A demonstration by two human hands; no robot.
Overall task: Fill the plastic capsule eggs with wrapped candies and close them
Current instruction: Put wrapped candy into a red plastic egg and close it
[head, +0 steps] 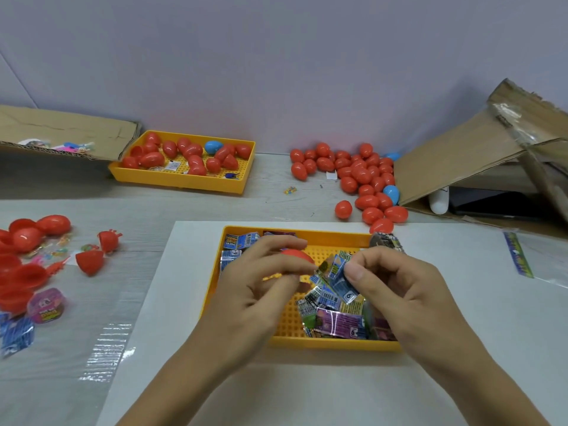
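Note:
My left hand (261, 278) grips a red egg half (296, 256) over the near yellow tray (295, 341). My right hand (390, 284) pinches a blue wrapped candy (336, 270) right beside that half, at its open side. Several more wrapped candies (335, 318) lie in the tray, some blue, some purple and green. Whether the candy is inside the half I cannot tell.
A far yellow tray (184, 181) holds several red eggs and one blue. A pile of closed eggs (362, 176) lies at the back right by a cardboard box (461, 161). Open red halves (27, 238) and small toys lie at the left. Another box (67, 130) is back left.

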